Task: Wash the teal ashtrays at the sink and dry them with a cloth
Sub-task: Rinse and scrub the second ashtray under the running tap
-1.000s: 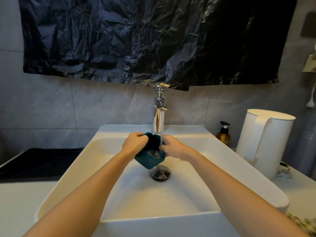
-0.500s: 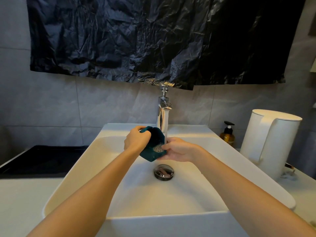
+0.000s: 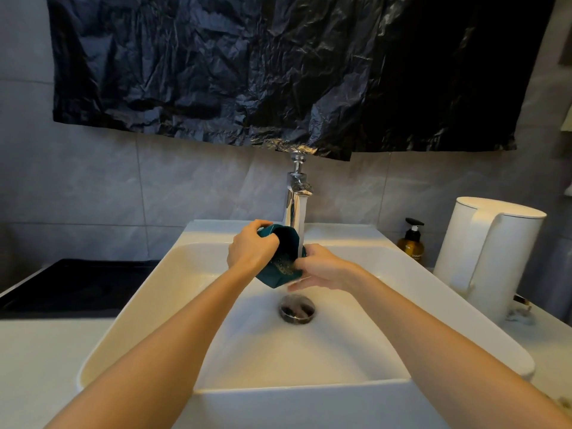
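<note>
Gripping teal ashtray (image 3: 280,267) tilted, left hand (image 3: 252,250), right hand (image 3: 322,269) alongside

Teal ashtray (image 3: 280,264) under running water

Tilted on edge, hollow facing five o'clock, wet inside, held above the white sink (image 3: 148,308).

Open room across the near half of the white rectangular ceramic basin (image 3: 148,308). Blocked behind by the upright chrome faucet (image 3: 295,209); crowded at right by the tall white plastic kettle (image 3: 486,258) and the amber pump bottle (image 3: 411,243).

Grey tiled wall (image 3: 185,187), black plastic sheet (image 3: 278,66), dim light
</note>
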